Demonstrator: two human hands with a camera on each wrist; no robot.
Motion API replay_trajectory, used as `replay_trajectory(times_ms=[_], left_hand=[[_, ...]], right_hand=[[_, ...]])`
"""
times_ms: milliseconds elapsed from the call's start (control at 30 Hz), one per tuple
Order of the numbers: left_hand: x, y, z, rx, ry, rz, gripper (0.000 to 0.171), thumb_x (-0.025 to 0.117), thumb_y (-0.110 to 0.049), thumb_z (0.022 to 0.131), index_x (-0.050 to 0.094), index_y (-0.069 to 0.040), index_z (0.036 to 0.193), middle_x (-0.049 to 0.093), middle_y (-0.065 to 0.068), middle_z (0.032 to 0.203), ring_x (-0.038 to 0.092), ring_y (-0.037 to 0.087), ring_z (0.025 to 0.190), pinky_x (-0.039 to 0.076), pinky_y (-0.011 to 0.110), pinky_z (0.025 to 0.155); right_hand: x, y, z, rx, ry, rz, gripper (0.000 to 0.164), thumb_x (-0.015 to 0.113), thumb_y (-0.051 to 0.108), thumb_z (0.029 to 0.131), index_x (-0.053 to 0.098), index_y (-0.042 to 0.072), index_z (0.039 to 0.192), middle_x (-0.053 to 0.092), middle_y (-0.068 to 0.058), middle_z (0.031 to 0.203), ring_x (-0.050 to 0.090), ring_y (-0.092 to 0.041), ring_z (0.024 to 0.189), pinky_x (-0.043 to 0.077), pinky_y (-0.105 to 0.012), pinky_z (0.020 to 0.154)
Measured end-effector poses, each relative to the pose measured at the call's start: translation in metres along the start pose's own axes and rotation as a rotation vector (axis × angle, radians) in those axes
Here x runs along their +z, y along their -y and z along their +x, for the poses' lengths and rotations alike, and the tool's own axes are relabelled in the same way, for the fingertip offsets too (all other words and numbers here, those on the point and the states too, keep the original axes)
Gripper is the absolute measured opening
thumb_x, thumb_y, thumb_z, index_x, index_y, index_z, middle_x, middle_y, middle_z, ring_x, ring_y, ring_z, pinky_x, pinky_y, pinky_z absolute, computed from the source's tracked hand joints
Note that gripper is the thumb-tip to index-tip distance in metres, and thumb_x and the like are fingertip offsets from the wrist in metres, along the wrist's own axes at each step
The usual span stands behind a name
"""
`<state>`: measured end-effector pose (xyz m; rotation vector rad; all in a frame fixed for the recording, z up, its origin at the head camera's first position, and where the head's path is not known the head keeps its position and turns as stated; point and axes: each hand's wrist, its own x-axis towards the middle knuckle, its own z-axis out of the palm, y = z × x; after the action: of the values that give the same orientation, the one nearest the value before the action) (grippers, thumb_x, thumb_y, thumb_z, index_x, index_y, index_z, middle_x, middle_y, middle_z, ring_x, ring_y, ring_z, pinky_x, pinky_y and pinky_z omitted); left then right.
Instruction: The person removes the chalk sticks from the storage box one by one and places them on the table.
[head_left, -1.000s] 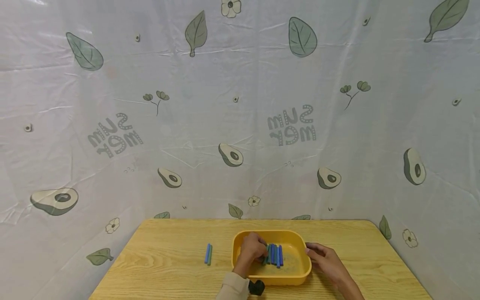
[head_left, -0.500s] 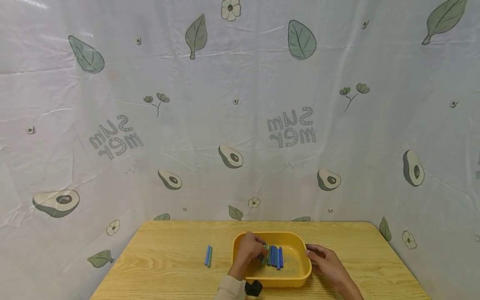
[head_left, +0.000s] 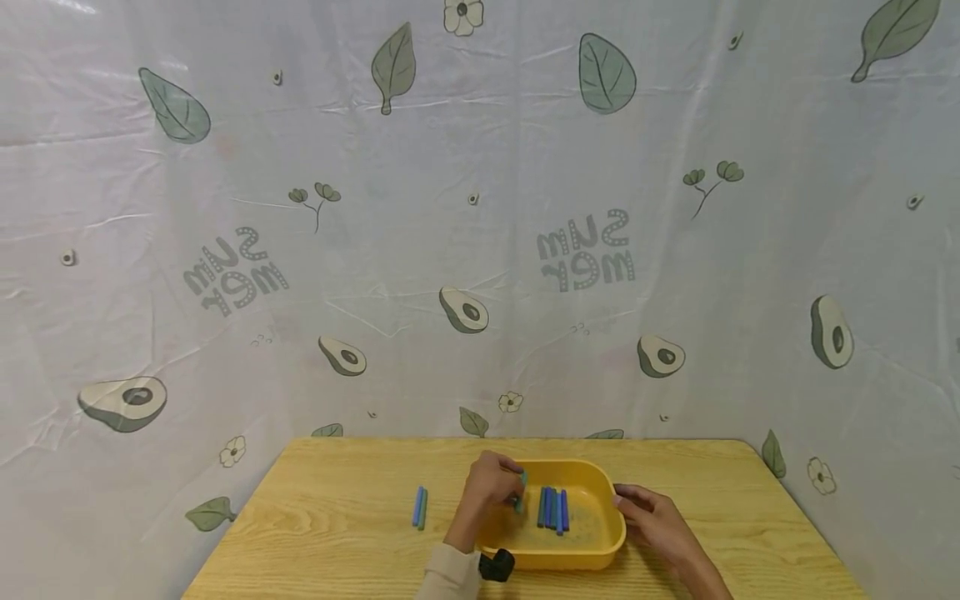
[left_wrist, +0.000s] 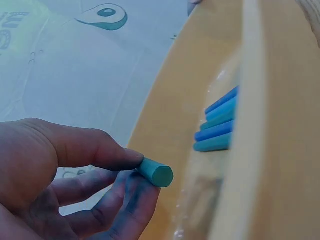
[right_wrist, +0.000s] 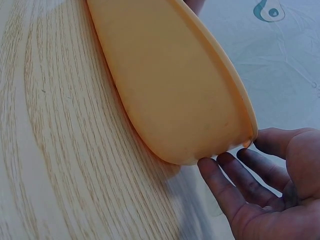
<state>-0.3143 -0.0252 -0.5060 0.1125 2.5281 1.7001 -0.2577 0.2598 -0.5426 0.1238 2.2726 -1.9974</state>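
Note:
My left hand (head_left: 491,482) pinches a teal-green chalk stick (left_wrist: 156,172) between thumb and fingers, over the left part of a yellow tray (head_left: 558,561). In the left wrist view its near end points out past my smudged fingertips. Several blue and green chalk sticks (head_left: 553,509) lie side by side on the tray's floor, to the right of that hand. My right hand (head_left: 654,521) holds the tray's right end. In the right wrist view the thumb is at the rim and the fingertips touch the outer wall below.
A blue chalk stick (head_left: 417,507) and a green one (head_left: 423,509) lie together on the wooden table (head_left: 322,533), left of the tray. Behind the table hangs a pale curtain (head_left: 405,242) printed with leaves and avocados. Chalk dust marks the tray's floor.
My left hand has drawn the green chalk stick away from the row, moving left and up toward the tray's left side. The right hand stays at the tray's right end.

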Motion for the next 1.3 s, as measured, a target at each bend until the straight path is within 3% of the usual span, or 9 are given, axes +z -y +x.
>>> replay_trajectory(times_ms=[400, 767, 967, 1167, 1300], left_hand=[[-0.027, -0.003, -0.003, 0.017, 0.024, -0.081, 0.031, 0.077, 0.006, 0.083, 0.078, 0.005, 0.113, 0.077, 0.017, 0.096, 0.077, 0.026, 0.073, 0.068, 0.043, 0.068], [-0.060, -0.002, -0.009, 0.030, -0.007, -0.069, 0.036, 0.076, 0.004, 0.084, 0.075, 0.007, 0.120, 0.078, 0.021, 0.101, 0.078, 0.027, 0.076, 0.068, 0.045, 0.073], [-0.073, 0.005, -0.011, 0.026, -0.030, -0.068, 0.036, 0.075, 0.005, 0.083, 0.073, 0.008, 0.119, 0.077, 0.022, 0.102, 0.077, 0.024, 0.078, 0.068, 0.041, 0.072], [-0.085, 0.010, -0.013, 0.001, -0.044, -0.060, 0.037, 0.075, 0.005, 0.084, 0.073, 0.008, 0.121, 0.077, 0.021, 0.103, 0.077, 0.023, 0.078, 0.068, 0.043, 0.075], [-0.093, 0.017, -0.015, 0.018, -0.045, -0.057, 0.038, 0.072, 0.004, 0.085, 0.071, 0.009, 0.122, 0.076, 0.024, 0.105, 0.076, 0.023, 0.078, 0.068, 0.044, 0.075]], right_hand=[[-0.001, 0.000, -0.001, -0.006, -0.001, -0.007, 0.054, 0.059, 0.021, 0.112, 0.049, -0.012, 0.154, 0.059, -0.033, 0.148, 0.070, -0.038, 0.127, 0.065, -0.046, 0.096], [0.000, -0.002, 0.001, -0.007, -0.014, -0.011, 0.052, 0.059, 0.021, 0.112, 0.051, -0.010, 0.153, 0.061, -0.031, 0.147, 0.071, -0.035, 0.125, 0.065, -0.046, 0.096], [0.000, -0.002, 0.000, -0.015, -0.014, -0.013, 0.052, 0.059, 0.020, 0.112, 0.051, -0.011, 0.153, 0.061, -0.031, 0.148, 0.071, -0.036, 0.126, 0.064, -0.047, 0.096], [0.001, -0.002, 0.000, -0.017, -0.017, -0.011, 0.053, 0.059, 0.020, 0.112, 0.050, -0.011, 0.153, 0.061, -0.031, 0.147, 0.072, -0.035, 0.124, 0.065, -0.046, 0.096], [0.001, -0.002, 0.000, -0.019, -0.019, -0.015, 0.053, 0.058, 0.020, 0.112, 0.050, -0.012, 0.153, 0.060, -0.032, 0.148, 0.071, -0.037, 0.124, 0.065, -0.047, 0.095]])
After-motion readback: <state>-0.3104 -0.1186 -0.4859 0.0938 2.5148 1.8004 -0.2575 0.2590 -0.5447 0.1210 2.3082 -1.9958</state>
